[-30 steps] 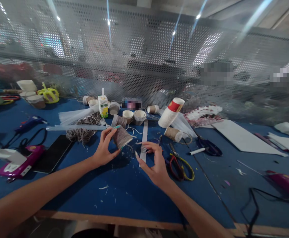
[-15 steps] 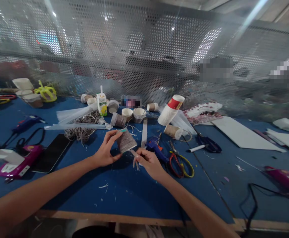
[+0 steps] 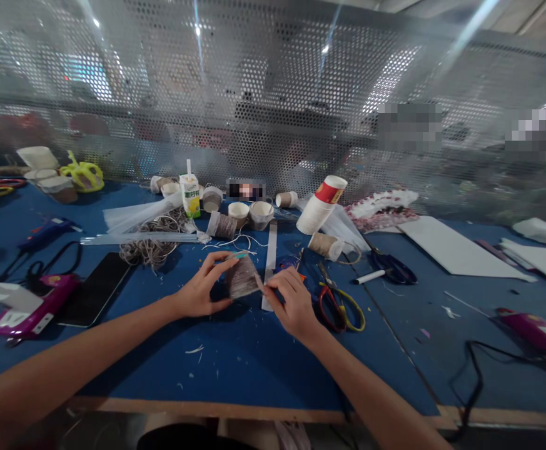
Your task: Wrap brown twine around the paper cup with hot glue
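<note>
My left hand (image 3: 202, 289) grips a paper cup wound with grey-brown yarn (image 3: 243, 279), fingers on its far end and thumb beneath. The cup lies on its side, held over the blue table (image 3: 235, 362). At the cup's right edge, my right hand (image 3: 294, 303) pinches a flat grey yarn strand (image 3: 260, 284) that runs to the cup. Beneath that hand a steel ruler (image 3: 271, 250) lies on the table. A blue glue gun (image 3: 288, 265) is partly hidden behind the right hand, and red-and-yellow scissors (image 3: 333, 306) rest to its right.
Behind the hands are a yarn heap (image 3: 148, 250), a drink carton (image 3: 190, 197), a wrapped cup (image 3: 221, 225) and a leaning paper-cup stack (image 3: 317, 212). A phone (image 3: 97, 290) and purple glue gun (image 3: 42, 306) lie left. White boards (image 3: 465, 250) lie right. A perforated metal screen (image 3: 273, 94) closes the back.
The cup has tilted and come slightly lower. My right hand has moved a little right and up, drawing the strand along the cup's edge; its dangling ends no longer show.
</note>
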Tool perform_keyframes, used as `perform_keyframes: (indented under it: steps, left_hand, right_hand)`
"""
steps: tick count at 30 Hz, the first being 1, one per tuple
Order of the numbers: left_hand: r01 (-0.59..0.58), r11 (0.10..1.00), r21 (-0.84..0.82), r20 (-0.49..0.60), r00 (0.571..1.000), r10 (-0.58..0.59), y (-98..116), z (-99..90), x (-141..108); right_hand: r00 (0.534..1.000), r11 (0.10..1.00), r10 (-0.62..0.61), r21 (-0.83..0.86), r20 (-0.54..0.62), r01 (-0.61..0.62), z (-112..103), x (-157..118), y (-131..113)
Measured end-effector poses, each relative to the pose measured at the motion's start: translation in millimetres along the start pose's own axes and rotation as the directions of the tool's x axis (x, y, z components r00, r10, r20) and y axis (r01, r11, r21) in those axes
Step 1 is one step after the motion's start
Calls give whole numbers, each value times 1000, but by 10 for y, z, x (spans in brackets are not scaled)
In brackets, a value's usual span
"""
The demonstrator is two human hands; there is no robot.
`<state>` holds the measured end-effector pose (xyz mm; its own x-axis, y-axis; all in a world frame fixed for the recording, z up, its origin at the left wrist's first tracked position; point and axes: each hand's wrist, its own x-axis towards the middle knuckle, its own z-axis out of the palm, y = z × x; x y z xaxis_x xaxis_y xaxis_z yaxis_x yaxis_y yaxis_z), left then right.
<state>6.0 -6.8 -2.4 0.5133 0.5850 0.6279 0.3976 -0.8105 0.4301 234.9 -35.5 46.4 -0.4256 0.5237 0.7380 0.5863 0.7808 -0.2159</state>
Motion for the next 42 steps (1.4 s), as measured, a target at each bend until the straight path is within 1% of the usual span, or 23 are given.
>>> perform_keyframes:
  steps: [4,7,10,13,15,17,19,20,21,22,23,25,27,28,29,31,34,37,39,42]
  left_hand:
    - [-6,1000,-25,16,1000,7,4,-16,14]
    - [8,999,-32,19,1000,-7,14,-41,33]
    - [-3,998,-55,20,1000,4,17,-55,41]
    - [0,997,-76,30,1000,3,10,-57,34]
    - [20,995,-95,36,999,-17,7,-59,30]
    - [41,991,-128,39,999,-37,7,-63,30]
    - [64,985,-159,43,997,-58,10,-66,34]
    - [83,982,-169,46,996,-76,11,-65,36]
    - [106,979,-176,47,994,-100,11,-62,37]
    - [133,974,-181,48,991,-126,9,-56,37]
    - [161,969,-188,49,987,-155,5,-49,35]
    - [210,956,-205,43,978,-205,-5,-32,30]
    - [245,945,-218,35,969,-244,-14,-20,24]
    - [258,941,-222,30,966,-257,-16,-17,23]
    - [267,938,-222,27,963,-268,-16,-17,24]
    - [276,936,-218,24,960,-277,-10,-25,27]
    - [270,938,-219,25,962,-271,3,-40,33]
    - [267,932,-243,21,963,-270,6,-46,33]
    - [273,925,-264,17,960,-279,6,-44,32]
    - [279,918,-283,7,957,-289,9,-41,32]
  right_hand:
    - [998,993,-64,-95,6,64,5,5,17]
    - [993,986,-116,-118,0,115,5,8,34]
    - [992,984,-123,-133,-12,121,0,4,45]
    - [997,984,-68,-166,-26,63,0,-18,62]
    - [998,981,17,-192,-68,-30,1,-39,83]
    - [979,964,123,-215,-161,-156,-3,-58,105]
    - [944,942,187,-222,-272,-251,-19,-68,112]
    - [933,940,188,-220,-307,-262,-32,-72,105]
    - [932,945,167,-219,-320,-244,-46,-74,88]
    - [942,956,125,-217,-313,-199,-61,-77,63]
    - [957,969,66,-211,-284,-130,-75,-82,30]
    - [983,984,-80,-174,-168,50,-94,-97,-54]
    - [978,974,-209,-98,-18,206,-97,-116,-145]
    - [968,967,-246,-60,54,249,-91,-125,-185]
    - [959,964,-260,-27,114,265,-83,-132,-218]
    - [954,973,-230,24,194,230,-60,-141,-258]
    - [954,992,-117,78,277,99,-33,-147,-255]
    - [938,996,-30,90,346,-2,-26,-156,-224]
    - [933,995,-14,94,359,-21,-28,-162,-213]
    - [941,995,-9,97,339,-25,-25,-166,-218]
